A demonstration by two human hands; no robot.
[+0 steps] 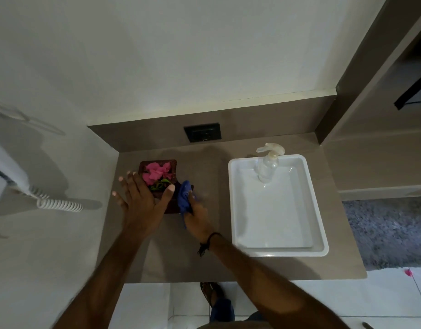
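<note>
A dark brown square tray with pink flowers and green leaves sits on the brown counter near the left wall. My left hand lies over the tray's near left part, fingers spread and straight, thumb across its near side. My right hand grips a blue cloth and holds it against the tray's right edge. A dark cord bracelet circles my right wrist.
A white plastic tray stands on the counter's right half with a clear spray bottle upright in its far end. A black socket plate sits in the backsplash. A wall phone with a coiled cord hangs at left. A grey rug lies right.
</note>
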